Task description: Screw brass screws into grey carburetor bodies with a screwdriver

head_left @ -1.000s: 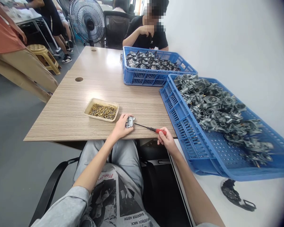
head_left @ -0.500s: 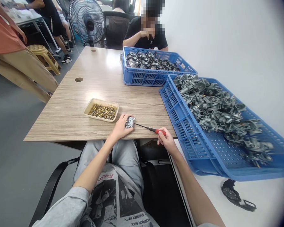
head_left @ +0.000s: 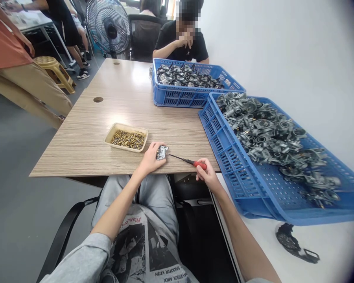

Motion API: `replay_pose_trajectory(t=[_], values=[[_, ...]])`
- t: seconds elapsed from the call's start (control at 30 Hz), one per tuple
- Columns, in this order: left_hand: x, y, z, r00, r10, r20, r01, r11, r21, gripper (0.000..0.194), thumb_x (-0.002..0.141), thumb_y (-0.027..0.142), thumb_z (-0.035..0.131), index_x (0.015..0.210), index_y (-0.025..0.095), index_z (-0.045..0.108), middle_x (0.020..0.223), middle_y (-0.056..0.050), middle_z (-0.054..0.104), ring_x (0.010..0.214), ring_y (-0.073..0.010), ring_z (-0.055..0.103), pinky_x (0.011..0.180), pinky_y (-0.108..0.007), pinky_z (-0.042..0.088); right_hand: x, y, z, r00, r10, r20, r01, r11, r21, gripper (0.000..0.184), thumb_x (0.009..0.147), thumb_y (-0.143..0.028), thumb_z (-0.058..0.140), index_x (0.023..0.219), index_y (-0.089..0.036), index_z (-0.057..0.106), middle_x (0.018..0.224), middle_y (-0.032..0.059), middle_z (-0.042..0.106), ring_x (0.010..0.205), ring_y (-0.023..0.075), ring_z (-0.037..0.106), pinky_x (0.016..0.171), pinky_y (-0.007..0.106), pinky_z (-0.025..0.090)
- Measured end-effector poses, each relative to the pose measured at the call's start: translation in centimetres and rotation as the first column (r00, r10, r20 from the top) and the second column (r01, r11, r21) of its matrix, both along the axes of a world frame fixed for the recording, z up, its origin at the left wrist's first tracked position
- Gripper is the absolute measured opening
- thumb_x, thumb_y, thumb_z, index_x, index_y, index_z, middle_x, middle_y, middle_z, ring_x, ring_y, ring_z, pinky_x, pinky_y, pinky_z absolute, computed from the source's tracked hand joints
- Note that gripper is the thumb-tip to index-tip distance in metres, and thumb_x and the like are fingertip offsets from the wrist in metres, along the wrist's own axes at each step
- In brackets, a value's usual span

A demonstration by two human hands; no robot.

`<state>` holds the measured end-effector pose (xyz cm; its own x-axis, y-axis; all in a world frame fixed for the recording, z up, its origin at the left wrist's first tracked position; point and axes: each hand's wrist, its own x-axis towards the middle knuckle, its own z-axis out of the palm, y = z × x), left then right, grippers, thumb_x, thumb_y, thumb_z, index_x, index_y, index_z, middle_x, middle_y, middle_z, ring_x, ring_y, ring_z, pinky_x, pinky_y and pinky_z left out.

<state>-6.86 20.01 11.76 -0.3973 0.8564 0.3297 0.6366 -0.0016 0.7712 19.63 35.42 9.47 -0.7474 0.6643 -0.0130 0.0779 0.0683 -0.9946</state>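
Note:
My left hand (head_left: 150, 158) is closed around a small grey metal carburetor body (head_left: 161, 153) near the table's front edge, thumb and fingers on its sides. A red-handled screwdriver (head_left: 200, 164) is gripped in my right hand (head_left: 205, 173), its thin dark shaft pointing left at the carburetor body. The tip seems just clear of the metal, though the gap is tiny. Behind my left hand stands a cream plastic tray (head_left: 107, 137) with many small brass pieces (head_left: 129, 139), apparently jets or screws.
A blue crate (head_left: 224, 153) of grey carburetor bodies stands at my right. Another blue crate (head_left: 179, 98) with darker assemblies lies farther back. A black wristwatch (head_left: 290, 239) rests on the white surface. Across the table (head_left: 76, 141) sits a person (head_left: 168, 39), beside a fan (head_left: 108, 29).
The screwdriver tip has drawn back slightly to the right from the carburetor body. My left hand and the carburetor body have hardly moved. The seated person's hand has shifted a little.

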Motion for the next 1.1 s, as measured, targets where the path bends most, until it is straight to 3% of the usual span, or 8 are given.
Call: replay_pose_trajectory(t=[0.23, 0.43, 0.67, 0.87, 1.1], values=[[-0.01, -0.02, 0.05, 1.000, -0.002, -0.006, 0.002, 1.000, 0.000, 0.054, 0.077, 0.013, 0.068, 0.128, 0.024, 0.056, 0.130, -0.007, 0.060, 0.128, -0.0259, 0.061, 0.116, -0.040, 0.047, -0.20, -0.03, 0.16, 1.000, 0.012, -0.010, -0.012, 1.000, 0.001, 0.033, 0.100, -0.057, 0.062, 0.098, -0.026, 0.049, 0.058, -0.0114, 0.038, 0.046, 0.0109, 0.040, 0.051, 0.027, 0.048], [-0.03, 0.04, -0.08, 1.000, -0.005, -0.007, 0.005, 1.000, 0.009, 0.053, 0.077, 0.013, 0.067, 0.127, 0.024, 0.056, 0.131, -0.007, 0.059, 0.128, -0.0260, 0.061, 0.116, -0.040, 0.047, -0.01, -0.12, 0.42, 1.000, 0.003, 0.018, -0.003, 1.000, 0.018, 0.033, 0.099, -0.054, 0.065, 0.108, -0.027, 0.049, 0.061, -0.0116, 0.042, 0.047, 0.0111, 0.044, 0.053, 0.027, 0.049], [-0.04, 0.04, -0.09, 1.000, -0.004, -0.014, 0.005, 1.000, 0.014, 0.053, 0.077, 0.013, 0.068, 0.128, 0.024, 0.056, 0.130, -0.007, 0.060, 0.128, -0.0259, 0.060, 0.116, -0.040, 0.047, -0.07, 0.05, -0.02, 1.000, 0.010, -0.001, -0.010, 1.000, 0.006, 0.031, 0.102, -0.054, 0.061, 0.100, -0.026, 0.048, 0.060, -0.0115, 0.040, 0.047, 0.0107, 0.042, 0.052, 0.027, 0.047], [-0.01, 0.04, -0.13, 1.000, 0.003, -0.016, -0.003, 1.000, 0.018, 0.052, 0.077, 0.013, 0.068, 0.127, 0.023, 0.057, 0.127, -0.007, 0.060, 0.124, -0.0258, 0.062, 0.113, -0.039, 0.049, 0.16, 0.09, -0.05, 1.000, -0.004, 0.027, 0.003, 1.000, 0.021, 0.033, 0.100, -0.053, 0.065, 0.110, -0.027, 0.047, 0.065, -0.0114, 0.044, 0.048, 0.0102, 0.044, 0.054, 0.027, 0.049], [-0.13, 0.11, -0.34, 1.000, -0.001, -0.021, 0.001, 1.000, 0.023, 0.052, 0.078, 0.014, 0.068, 0.128, 0.023, 0.057, 0.128, -0.007, 0.060, 0.125, -0.0255, 0.062, 0.112, -0.038, 0.050, -0.15, 0.07, -0.10, 1.000, 0.013, -0.015, -0.013, 1.000, -0.006, 0.033, 0.101, -0.056, 0.061, 0.099, -0.027, 0.046, 0.058, -0.0121, 0.038, 0.045, 0.0105, 0.037, 0.051, 0.027, 0.048]])
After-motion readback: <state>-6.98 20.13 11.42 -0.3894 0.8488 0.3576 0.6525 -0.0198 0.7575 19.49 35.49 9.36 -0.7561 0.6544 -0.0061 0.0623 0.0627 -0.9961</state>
